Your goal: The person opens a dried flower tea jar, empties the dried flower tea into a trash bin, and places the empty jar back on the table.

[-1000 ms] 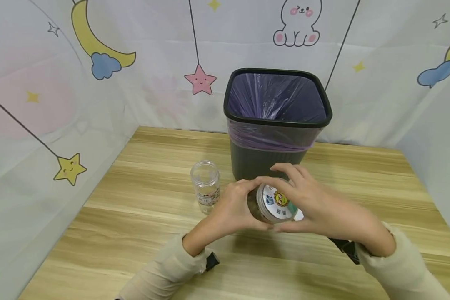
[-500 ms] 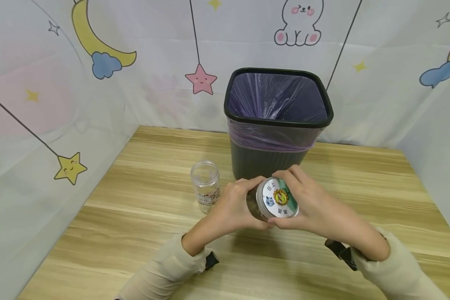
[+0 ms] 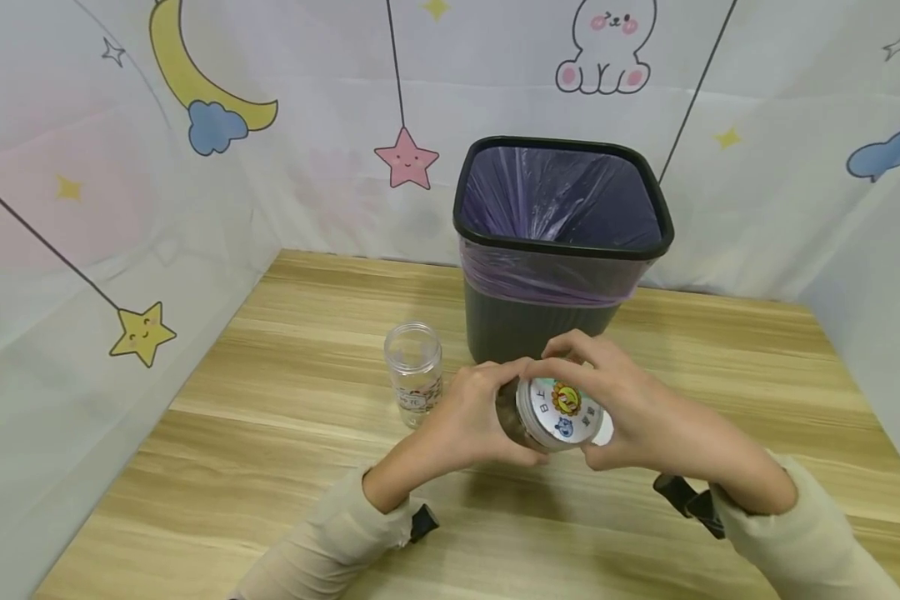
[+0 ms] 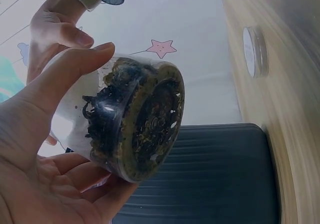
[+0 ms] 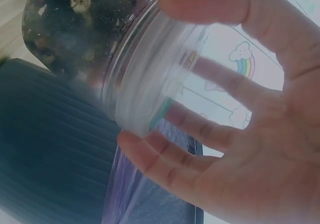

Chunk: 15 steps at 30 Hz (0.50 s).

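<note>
My left hand (image 3: 465, 417) grips a clear jar (image 4: 107, 114) round its side, thumb on one side and fingers on the other. Dark dried leaves and small flower buds fill part of the jar, which is tilted with its lid toward my right hand. The lid (image 3: 566, 408) has a white top printed with a sunflower, a small blue animal and characters. My right hand (image 3: 637, 408) holds fingers and thumb curved round the lid's rim; in the right wrist view the fingertips (image 5: 132, 144) are right at its edge.
A clear, open-topped jar (image 3: 417, 398) with printed pictures stands on the wooden table (image 3: 300, 333) to the left. Behind the hands is a dark bin (image 3: 532, 325) with a purple liner. Another round lid (image 4: 256, 52) lies on the table past the bin in the left wrist view.
The right fingers closed in on the lid, and its print has since turned counterclockwise, the blue animal going from left to bottom. The left hand has kept its hold on the jar.
</note>
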### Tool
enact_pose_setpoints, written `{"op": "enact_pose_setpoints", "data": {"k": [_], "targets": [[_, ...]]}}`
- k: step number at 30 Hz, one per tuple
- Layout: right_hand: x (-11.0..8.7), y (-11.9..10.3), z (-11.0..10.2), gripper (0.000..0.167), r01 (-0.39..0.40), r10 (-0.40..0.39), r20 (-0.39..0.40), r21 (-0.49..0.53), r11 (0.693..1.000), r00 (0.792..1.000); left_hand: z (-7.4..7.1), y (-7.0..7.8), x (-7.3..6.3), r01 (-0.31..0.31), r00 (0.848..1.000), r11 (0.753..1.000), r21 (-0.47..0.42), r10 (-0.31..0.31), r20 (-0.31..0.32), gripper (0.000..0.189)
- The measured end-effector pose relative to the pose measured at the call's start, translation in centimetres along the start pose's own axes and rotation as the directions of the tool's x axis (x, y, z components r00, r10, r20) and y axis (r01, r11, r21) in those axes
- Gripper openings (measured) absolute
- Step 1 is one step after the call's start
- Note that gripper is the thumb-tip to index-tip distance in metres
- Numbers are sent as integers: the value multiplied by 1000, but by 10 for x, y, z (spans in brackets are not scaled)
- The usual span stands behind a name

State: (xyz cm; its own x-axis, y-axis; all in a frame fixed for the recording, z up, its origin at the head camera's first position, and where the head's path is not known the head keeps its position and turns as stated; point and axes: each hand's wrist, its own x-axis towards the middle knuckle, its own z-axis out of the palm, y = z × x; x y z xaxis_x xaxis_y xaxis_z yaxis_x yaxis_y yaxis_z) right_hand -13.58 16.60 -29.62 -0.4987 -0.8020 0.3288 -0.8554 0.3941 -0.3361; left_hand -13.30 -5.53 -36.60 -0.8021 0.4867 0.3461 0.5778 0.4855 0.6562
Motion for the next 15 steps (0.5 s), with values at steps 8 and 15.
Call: {"op": "enact_pose_setpoints", "data": {"k": [8,15], "targets": [[-3,-5,4,89,-76,76,-14,-20,997,997,0,-1,-1,11,1000,1000,21,-12,10,92],[-2,-10,14,71,-179,169,-79,-135,975,982,2,-1,1,22,1000,999,47,-23,10,89]]}}
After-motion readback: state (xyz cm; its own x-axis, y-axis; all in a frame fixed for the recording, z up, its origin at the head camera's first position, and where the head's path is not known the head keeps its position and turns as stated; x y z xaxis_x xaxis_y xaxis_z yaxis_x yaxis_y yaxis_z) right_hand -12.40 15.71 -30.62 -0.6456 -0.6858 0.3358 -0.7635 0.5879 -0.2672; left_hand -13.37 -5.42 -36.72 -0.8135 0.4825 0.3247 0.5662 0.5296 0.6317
